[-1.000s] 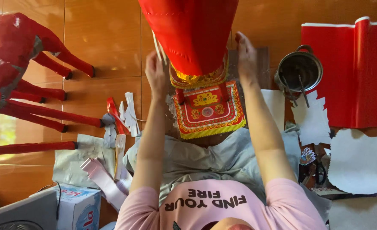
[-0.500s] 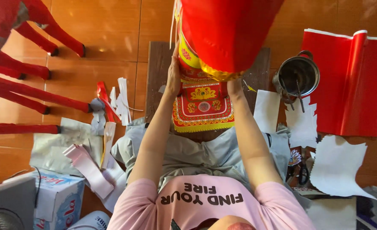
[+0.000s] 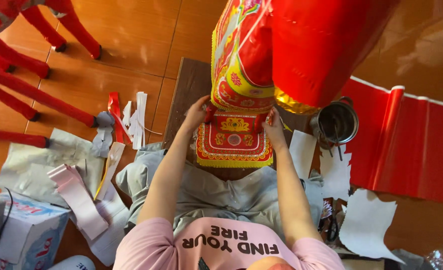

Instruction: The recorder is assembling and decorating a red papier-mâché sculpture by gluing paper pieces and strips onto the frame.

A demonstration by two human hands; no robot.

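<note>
Nearest the camera is the person's pink shirt and grey lap; from there both forearms reach forward to a low dark board [image 3: 184,95] on the orange floor [image 3: 131,45]. The left hand [image 3: 197,112] and right hand [image 3: 273,126] each close their fingers on a short red leg at the base of a big red paper figure [image 3: 301,45], which stands tilted over the board and fills the top of the view; its near side is already faced with ornate red-and-yellow printed paper, while the rest shows plain glossy red. Between the hands, flat on the board just under the figure, lies a fringed printed panel [image 3: 234,142], loose as far as can be seen. As a judgement, the covering is partly done: one face decorated, the plain red surfaces and this panel still to be fixed. To the right stand a metal pot [image 3: 337,121] with tools in it, white paper offcuts [image 3: 364,227] and a red foil sheet [image 3: 411,145]; scissors [image 3: 330,225] lie by the right knee. To the left are paper scraps [image 3: 76,200], a box [image 3: 26,232], and farther off more red legs [image 3: 36,95] of other figures.
</note>
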